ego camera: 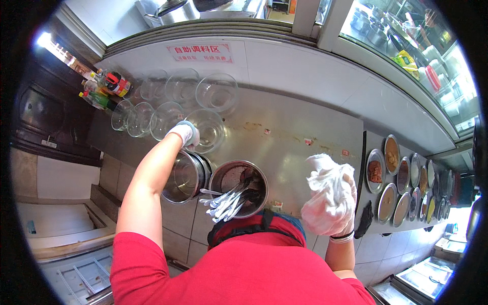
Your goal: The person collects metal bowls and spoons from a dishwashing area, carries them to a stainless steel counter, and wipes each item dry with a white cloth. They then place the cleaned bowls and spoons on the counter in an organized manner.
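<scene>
My left hand (186,134), in a white glove, is at the near left rim of a clear glass bowl (210,133) and grips it; the fingers are partly hidden. To the right, my right hand (346,219), also gloved, holds a bunched white cloth (328,190) above the counter's front part. Between my arms stands a steel pot (263,179) with several metal spoons (225,204) in it, handles over the near rim. Just left of it, nested steel pots (179,177) sit partly behind my left forearm.
More glass bowls (216,91) stand in two rows on the steel counter (263,114), with several bottles (101,85) at its left end. Metal dishes of condiments (389,204) line the right counter. Behind the counter, a wall sign (200,52) bears writing. Beyond the window, a person (429,23) is visible.
</scene>
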`<action>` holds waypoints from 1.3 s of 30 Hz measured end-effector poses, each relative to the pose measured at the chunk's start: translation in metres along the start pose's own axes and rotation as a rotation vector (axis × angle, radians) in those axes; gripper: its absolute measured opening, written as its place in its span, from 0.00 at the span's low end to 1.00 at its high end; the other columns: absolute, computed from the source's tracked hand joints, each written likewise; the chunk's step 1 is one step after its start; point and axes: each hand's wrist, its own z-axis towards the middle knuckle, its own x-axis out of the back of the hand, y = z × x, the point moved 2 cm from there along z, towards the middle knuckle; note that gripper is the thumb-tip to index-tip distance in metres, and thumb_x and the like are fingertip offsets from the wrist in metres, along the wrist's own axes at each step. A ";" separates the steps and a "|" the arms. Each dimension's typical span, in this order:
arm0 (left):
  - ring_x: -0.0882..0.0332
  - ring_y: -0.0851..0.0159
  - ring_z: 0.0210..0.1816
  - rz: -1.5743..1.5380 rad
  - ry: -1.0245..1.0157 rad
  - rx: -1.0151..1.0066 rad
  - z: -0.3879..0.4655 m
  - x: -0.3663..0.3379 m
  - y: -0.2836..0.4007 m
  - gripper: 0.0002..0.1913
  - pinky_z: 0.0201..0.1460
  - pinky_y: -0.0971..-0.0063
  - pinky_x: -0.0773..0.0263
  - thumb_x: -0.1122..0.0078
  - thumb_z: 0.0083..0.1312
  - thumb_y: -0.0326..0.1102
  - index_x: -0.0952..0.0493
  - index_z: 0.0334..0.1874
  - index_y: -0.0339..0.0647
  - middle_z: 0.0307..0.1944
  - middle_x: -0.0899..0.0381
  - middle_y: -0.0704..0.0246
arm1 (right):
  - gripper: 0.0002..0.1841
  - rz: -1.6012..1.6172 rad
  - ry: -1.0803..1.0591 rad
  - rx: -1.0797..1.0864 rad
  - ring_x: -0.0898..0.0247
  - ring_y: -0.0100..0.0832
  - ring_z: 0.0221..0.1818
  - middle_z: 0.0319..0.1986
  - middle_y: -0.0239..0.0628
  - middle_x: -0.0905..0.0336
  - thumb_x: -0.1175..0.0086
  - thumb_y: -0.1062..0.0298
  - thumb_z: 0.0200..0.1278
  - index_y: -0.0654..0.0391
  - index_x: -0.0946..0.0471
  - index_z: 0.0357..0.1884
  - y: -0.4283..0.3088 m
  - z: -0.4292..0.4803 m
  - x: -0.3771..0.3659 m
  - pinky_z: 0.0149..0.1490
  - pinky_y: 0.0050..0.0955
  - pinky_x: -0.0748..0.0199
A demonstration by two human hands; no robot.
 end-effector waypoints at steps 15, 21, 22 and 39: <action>0.16 0.47 0.47 -0.020 0.754 0.127 -0.161 0.055 0.052 0.20 0.51 0.53 0.23 0.50 0.72 0.49 0.14 0.40 0.41 0.43 0.14 0.54 | 0.24 0.035 -0.117 0.109 0.20 0.41 0.49 0.51 0.39 0.18 0.46 0.47 0.73 0.55 0.23 0.60 -0.009 0.012 0.020 0.59 0.44 0.21; 0.17 0.42 0.37 -0.235 0.773 -0.367 -0.267 0.002 0.188 0.27 0.43 0.50 0.23 0.56 0.77 0.57 0.20 0.35 0.39 0.32 0.16 0.51 | 0.21 -0.121 -0.013 0.194 0.23 0.38 0.50 0.51 0.36 0.19 0.48 0.50 0.74 0.54 0.23 0.58 -0.010 0.017 0.031 0.61 0.41 0.26; 0.17 0.41 0.37 -0.217 0.680 -0.321 -0.264 -0.005 0.201 0.29 0.42 0.49 0.23 0.55 0.76 0.59 0.20 0.35 0.38 0.31 0.16 0.50 | 0.20 -0.123 -0.013 0.188 0.23 0.38 0.50 0.50 0.37 0.19 0.48 0.50 0.74 0.55 0.23 0.57 -0.011 0.018 0.032 0.60 0.40 0.25; 0.16 0.42 0.41 -0.213 0.398 -0.106 -0.243 -0.030 0.190 0.15 0.46 0.49 0.23 0.48 0.73 0.44 0.24 0.50 0.38 0.36 0.15 0.52 | 0.20 0.157 -0.142 -0.059 0.21 0.43 0.48 0.46 0.46 0.18 0.50 0.52 0.75 0.60 0.22 0.52 -0.009 0.019 0.033 0.57 0.43 0.22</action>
